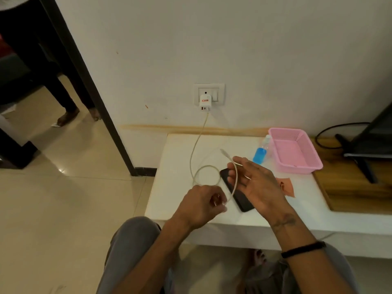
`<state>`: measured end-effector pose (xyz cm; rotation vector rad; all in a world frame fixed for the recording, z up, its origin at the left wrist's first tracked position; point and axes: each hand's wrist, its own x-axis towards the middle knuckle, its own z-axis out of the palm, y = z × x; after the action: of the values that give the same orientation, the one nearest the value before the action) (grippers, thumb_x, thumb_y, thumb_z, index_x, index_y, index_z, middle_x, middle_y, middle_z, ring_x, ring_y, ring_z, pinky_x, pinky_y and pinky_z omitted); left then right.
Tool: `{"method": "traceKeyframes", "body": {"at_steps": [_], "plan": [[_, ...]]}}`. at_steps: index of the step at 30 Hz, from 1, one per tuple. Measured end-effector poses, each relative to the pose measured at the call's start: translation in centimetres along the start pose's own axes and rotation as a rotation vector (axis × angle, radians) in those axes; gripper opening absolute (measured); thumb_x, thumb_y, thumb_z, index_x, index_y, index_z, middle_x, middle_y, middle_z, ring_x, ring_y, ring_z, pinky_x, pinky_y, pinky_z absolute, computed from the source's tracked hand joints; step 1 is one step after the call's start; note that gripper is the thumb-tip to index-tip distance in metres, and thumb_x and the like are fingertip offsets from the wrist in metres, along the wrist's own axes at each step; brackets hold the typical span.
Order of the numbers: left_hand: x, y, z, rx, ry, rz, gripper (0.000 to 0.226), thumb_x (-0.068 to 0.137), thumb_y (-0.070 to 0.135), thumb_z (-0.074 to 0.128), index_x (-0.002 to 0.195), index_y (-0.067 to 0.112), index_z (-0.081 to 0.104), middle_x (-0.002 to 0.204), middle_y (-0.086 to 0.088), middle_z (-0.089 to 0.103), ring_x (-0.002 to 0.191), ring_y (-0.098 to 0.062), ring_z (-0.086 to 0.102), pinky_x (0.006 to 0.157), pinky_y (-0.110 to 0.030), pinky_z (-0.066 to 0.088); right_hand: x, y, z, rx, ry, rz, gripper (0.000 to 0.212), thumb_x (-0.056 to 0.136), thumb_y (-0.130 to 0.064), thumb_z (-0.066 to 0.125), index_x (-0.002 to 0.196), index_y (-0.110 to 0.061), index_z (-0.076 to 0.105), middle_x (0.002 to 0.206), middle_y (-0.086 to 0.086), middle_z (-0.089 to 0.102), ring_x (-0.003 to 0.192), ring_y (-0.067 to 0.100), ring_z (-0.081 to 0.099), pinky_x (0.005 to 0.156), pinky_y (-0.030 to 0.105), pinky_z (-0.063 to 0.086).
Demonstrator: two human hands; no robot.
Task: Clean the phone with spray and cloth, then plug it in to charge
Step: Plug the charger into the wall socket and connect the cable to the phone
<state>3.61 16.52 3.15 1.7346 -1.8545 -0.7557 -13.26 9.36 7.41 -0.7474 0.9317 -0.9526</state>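
Observation:
A black phone lies flat on the white table, partly hidden under my hands. A white charging cable runs down from the white adapter in the wall socket and loops above the table. My left hand is closed around the cable near the loop. My right hand holds the cable further along between thumb and fingers, with its free plug end pointing up and left. A blue spray bottle stands beside the basket. An orange cloth lies to the right of my right hand.
A pink plastic basket sits at the table's back right. Right of it is a wooden surface with a black TV stand and a black cable. A dark door frame is at left, with another person's legs beyond it.

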Motion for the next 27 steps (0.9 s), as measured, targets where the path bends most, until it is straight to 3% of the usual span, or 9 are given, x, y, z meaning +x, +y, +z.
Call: {"method": "traceKeyframes", "body": {"at_steps": [2,6,9,11,14,18,21,23,27], "plan": [[-0.4,-0.1,0.5,-0.036,-0.190,-0.061,0.018,0.087,0.031,0.082,0.099,0.018,0.078,0.094,0.004,0.078,0.082,-0.010,0.073,0.083,-0.031,0.063,-0.8,-0.3,-1.8,-0.046,0.091,-0.023,0.023,0.095,-0.020,0.069,0.112,-0.007,0.077,0.092,0.011,0.077,0.077,0.018,0.072,0.081,0.035,0.063],[-0.2,0.5,1.3,-0.123,-0.198,-0.116,0.020,0.085,0.028,0.084,0.097,0.013,0.080,0.091,-0.001,0.079,0.083,-0.017,0.074,0.073,-0.024,0.056,-2.1,1.0,-3.6,-0.153,0.099,0.044,0.019,0.099,-0.018,0.064,0.103,-0.009,0.080,0.075,0.007,0.064,0.058,0.011,0.055,0.060,0.026,0.055],[-0.1,1.1,1.9,-0.132,-0.278,-0.142,0.037,0.081,0.042,0.085,0.107,0.017,0.077,0.098,0.001,0.078,0.090,-0.012,0.073,0.079,-0.023,0.059,-1.6,2.6,-3.5,-0.302,0.207,0.058,0.015,0.096,-0.020,0.069,0.103,-0.011,0.078,0.070,0.006,0.060,0.058,0.014,0.050,0.051,0.025,0.045],[0.1,1.7,2.1,-0.194,-0.174,-0.139,0.042,0.082,0.052,0.080,0.112,0.024,0.075,0.095,0.012,0.077,0.089,-0.006,0.073,0.078,-0.020,0.059,-1.0,3.3,-3.2,-0.390,0.278,0.035,0.014,0.096,-0.025,0.070,0.105,-0.015,0.074,0.077,0.004,0.067,0.065,0.017,0.056,0.054,0.026,0.048],[0.3,2.3,2.2,-0.420,0.070,-0.114,0.028,0.092,0.047,0.073,0.109,0.025,0.078,0.083,0.014,0.077,0.076,-0.004,0.074,0.066,-0.014,0.055,-0.3,4.8,-3.1,-0.539,0.296,0.007,0.013,0.098,-0.027,0.066,0.109,-0.022,0.066,0.097,0.007,0.072,0.074,0.018,0.064,0.060,0.025,0.052],[0.6,1.9,2.9,-0.557,0.137,-0.134,0.017,0.093,0.032,0.076,0.104,0.021,0.082,0.082,0.009,0.078,0.074,-0.004,0.072,0.071,-0.019,0.057,0.1,6.4,-3.0,-0.558,0.220,0.056,0.018,0.096,-0.027,0.065,0.111,-0.017,0.064,0.089,0.007,0.073,0.065,0.013,0.060,0.058,0.024,0.053],[1.0,1.7,3.3,-0.683,0.212,-0.232,0.018,0.096,0.030,0.072,0.107,0.019,0.081,0.091,0.005,0.079,0.084,-0.011,0.074,0.083,-0.033,0.063,1.8,6.5,-3.5,-0.898,0.297,-0.039,0.037,0.093,-0.041,0.069,0.121,-0.019,0.060,0.108,0.000,0.070,0.092,0.016,0.066,0.081,0.032,0.058],[1.3,1.6,3.1,-0.831,0.266,-0.337,0.021,0.099,0.031,0.067,0.110,0.016,0.078,0.098,0.000,0.080,0.092,-0.017,0.076,0.089,-0.037,0.062,3.3,6.4,-4.0,-1.224,0.393,-0.079,0.052,0.091,-0.046,0.071,0.134,-0.021,0.053,0.129,0.005,0.060,0.116,0.023,0.059,0.098,0.040,0.054],[1.6,1.5,2.6,-1.026,0.261,-0.423,0.025,0.104,0.031,0.059,0.114,0.013,0.074,0.088,-0.005,0.077,0.082,-0.018,0.073,0.085,-0.031,0.062,5.3,7.3,-4.6,-1.554,0.351,0.064,0.086,0.080,-0.059,0.077,0.147,-0.021,0.037,0.141,0.012,0.046,0.130,0.033,0.047,0.100,0.049,0.048]]}}
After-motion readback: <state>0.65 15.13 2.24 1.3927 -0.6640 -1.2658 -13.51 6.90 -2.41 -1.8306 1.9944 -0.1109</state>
